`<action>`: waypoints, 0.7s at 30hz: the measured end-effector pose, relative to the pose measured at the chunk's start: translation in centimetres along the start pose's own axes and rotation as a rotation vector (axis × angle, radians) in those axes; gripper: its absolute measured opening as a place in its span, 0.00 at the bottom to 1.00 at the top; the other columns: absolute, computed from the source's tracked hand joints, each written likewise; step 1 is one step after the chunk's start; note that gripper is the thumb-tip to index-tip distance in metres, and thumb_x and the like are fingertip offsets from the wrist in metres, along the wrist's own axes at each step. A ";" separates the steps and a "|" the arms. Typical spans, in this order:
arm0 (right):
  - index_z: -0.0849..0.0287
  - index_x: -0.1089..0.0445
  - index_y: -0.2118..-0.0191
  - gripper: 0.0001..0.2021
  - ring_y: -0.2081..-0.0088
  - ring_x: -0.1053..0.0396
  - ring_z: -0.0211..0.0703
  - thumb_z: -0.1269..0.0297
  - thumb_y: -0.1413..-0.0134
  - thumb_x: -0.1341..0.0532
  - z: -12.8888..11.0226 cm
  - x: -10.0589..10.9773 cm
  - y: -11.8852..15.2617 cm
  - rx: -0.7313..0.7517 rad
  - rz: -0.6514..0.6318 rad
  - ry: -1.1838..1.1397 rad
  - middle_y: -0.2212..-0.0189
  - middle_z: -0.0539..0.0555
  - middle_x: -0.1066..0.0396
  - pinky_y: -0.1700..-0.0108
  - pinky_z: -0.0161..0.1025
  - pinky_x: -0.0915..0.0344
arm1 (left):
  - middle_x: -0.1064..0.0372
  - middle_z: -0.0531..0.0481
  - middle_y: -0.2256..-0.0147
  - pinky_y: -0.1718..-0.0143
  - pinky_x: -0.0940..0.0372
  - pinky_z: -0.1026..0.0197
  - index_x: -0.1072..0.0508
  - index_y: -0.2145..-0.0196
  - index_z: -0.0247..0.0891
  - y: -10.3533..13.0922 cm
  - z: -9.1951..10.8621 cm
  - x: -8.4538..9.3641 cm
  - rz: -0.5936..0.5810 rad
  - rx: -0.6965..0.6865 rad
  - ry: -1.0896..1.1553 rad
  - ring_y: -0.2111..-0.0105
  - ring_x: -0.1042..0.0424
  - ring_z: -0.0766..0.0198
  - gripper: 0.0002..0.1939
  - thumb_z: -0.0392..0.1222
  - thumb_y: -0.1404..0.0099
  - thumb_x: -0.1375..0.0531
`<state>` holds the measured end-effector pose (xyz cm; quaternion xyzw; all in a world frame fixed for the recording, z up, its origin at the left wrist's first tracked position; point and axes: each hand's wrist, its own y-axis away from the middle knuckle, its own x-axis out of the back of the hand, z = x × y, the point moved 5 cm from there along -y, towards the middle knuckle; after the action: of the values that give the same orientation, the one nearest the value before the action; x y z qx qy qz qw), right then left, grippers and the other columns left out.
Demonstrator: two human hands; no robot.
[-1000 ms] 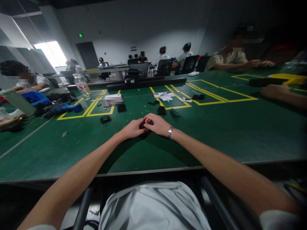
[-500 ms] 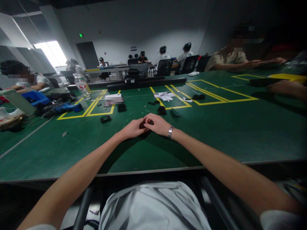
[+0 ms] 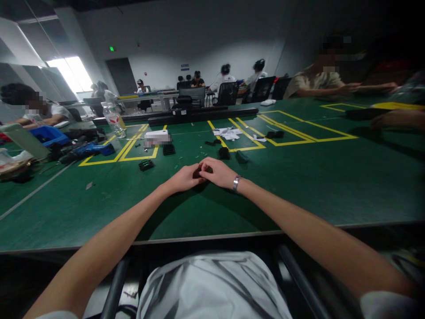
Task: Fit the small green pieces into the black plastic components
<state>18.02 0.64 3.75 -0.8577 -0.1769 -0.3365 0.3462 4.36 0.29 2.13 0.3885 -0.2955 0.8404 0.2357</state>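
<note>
My left hand [image 3: 186, 178] and my right hand [image 3: 217, 172] meet over the green tabletop [image 3: 212, 212], fingertips together. The fingers of both are curled closed, and whatever they pinch is hidden or too small to name. Just beyond them lie tiny green pieces [image 3: 198, 156], a black block-like part [image 3: 224, 153] and a dark translucent piece [image 3: 242, 156]. To the left of my hands sits a black part with green bits in it [image 3: 146, 165]. Another black ribbed part [image 3: 168, 149] lies farther back.
A plastic bottle [image 3: 114, 120], a white box [image 3: 156, 136] and a blue power tool [image 3: 96, 149] stand to the left. Crumpled white paper [image 3: 229, 133] lies within yellow tape lines. Long black bars [image 3: 202, 114] cross the back. Co-workers sit around; one's hand [image 3: 398, 120] rests at far right.
</note>
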 end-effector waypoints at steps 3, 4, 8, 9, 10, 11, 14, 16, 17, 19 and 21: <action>0.59 0.34 0.72 0.07 0.63 0.32 0.42 0.69 0.45 0.37 0.1 0.0 0.0 0.006 0.003 0.003 0.62 0.55 0.30 0.59 0.41 0.35 | 0.29 0.49 0.65 0.67 0.40 0.63 0.30 0.57 0.35 0.0 0.0 0.0 0.005 -0.008 -0.001 0.68 0.31 0.63 0.15 0.48 0.36 0.40; 0.59 0.34 0.72 0.07 0.63 0.32 0.42 0.69 0.45 0.37 0.1 0.0 0.0 0.007 0.004 0.002 0.62 0.55 0.30 0.59 0.41 0.35 | 0.29 0.49 0.65 0.67 0.40 0.63 0.30 0.57 0.35 0.0 0.0 0.1 0.005 -0.011 0.001 0.68 0.31 0.63 0.15 0.48 0.35 0.40; 0.59 0.34 0.72 0.06 0.63 0.32 0.42 0.69 0.45 0.37 0.1 -0.1 0.0 0.000 0.003 0.001 0.62 0.55 0.30 0.59 0.41 0.35 | 0.30 0.50 0.66 0.68 0.41 0.63 0.31 0.57 0.35 0.0 0.0 0.1 0.006 -0.021 0.009 0.69 0.32 0.64 0.15 0.48 0.35 0.40; 0.59 0.34 0.72 0.06 0.63 0.32 0.42 0.69 0.45 0.37 0.1 -0.1 0.0 -0.002 0.002 0.002 0.62 0.55 0.30 0.59 0.41 0.35 | 0.30 0.50 0.66 0.68 0.41 0.63 0.31 0.57 0.35 0.1 0.1 0.1 0.006 -0.023 0.010 0.69 0.33 0.64 0.15 0.49 0.35 0.40; 0.59 0.34 0.72 0.06 0.63 0.32 0.42 0.69 0.45 0.37 0.1 -0.1 0.0 -0.003 0.000 0.003 0.62 0.55 0.30 0.59 0.41 0.35 | 0.30 0.50 0.66 0.68 0.41 0.63 0.31 0.57 0.34 0.1 0.1 0.1 0.006 -0.026 0.011 0.69 0.33 0.64 0.15 0.49 0.35 0.41; 0.59 0.34 0.72 0.06 0.63 0.32 0.42 0.69 0.45 0.37 0.0 0.0 0.0 -0.004 0.000 0.004 0.62 0.55 0.30 0.59 0.41 0.35 | 0.30 0.50 0.66 0.68 0.41 0.63 0.31 0.57 0.34 0.1 0.2 0.1 0.005 -0.027 0.011 0.69 0.33 0.64 0.15 0.48 0.35 0.41; 0.59 0.34 0.72 0.07 0.64 0.32 0.42 0.69 0.44 0.38 -0.1 0.1 0.0 -0.008 -0.003 0.006 0.62 0.56 0.30 0.61 0.40 0.35 | 0.29 0.49 0.65 0.67 0.41 0.63 0.31 0.57 0.34 0.1 0.2 0.2 0.004 -0.020 0.008 0.68 0.32 0.64 0.15 0.48 0.35 0.41; 0.59 0.34 0.72 0.07 0.64 0.32 0.42 0.69 0.44 0.38 -0.2 0.1 0.0 -0.010 -0.003 0.008 0.62 0.56 0.30 0.61 0.40 0.35 | 0.29 0.49 0.65 0.67 0.41 0.63 0.31 0.57 0.34 0.0 0.3 0.2 0.006 -0.020 0.009 0.68 0.32 0.64 0.14 0.47 0.35 0.40; 0.59 0.34 0.72 0.06 0.64 0.32 0.42 0.69 0.44 0.38 -0.2 0.1 0.0 -0.011 -0.003 0.008 0.62 0.56 0.30 0.61 0.40 0.35 | 0.29 0.49 0.64 0.67 0.41 0.63 0.31 0.57 0.34 0.0 0.3 0.2 0.007 -0.022 0.013 0.68 0.32 0.64 0.15 0.47 0.35 0.40; 0.59 0.34 0.71 0.06 0.64 0.32 0.42 0.69 0.45 0.38 -0.2 0.1 0.0 -0.011 -0.001 0.009 0.62 0.56 0.30 0.61 0.40 0.35 | 0.29 0.48 0.64 0.67 0.40 0.64 0.31 0.57 0.34 0.0 0.3 0.2 0.005 -0.024 0.020 0.68 0.32 0.64 0.15 0.48 0.35 0.41; 0.59 0.34 0.71 0.06 0.64 0.33 0.41 0.70 0.45 0.37 -0.1 0.0 0.0 -0.009 0.002 0.014 0.62 0.56 0.30 0.61 0.40 0.35 | 0.29 0.48 0.64 0.67 0.40 0.64 0.31 0.56 0.34 0.0 0.2 0.1 0.001 -0.021 0.016 0.68 0.32 0.64 0.15 0.48 0.35 0.41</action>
<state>17.98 0.53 3.84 -0.8569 -0.1721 -0.3431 0.3440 4.41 0.17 2.27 0.3792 -0.3024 0.8404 0.2417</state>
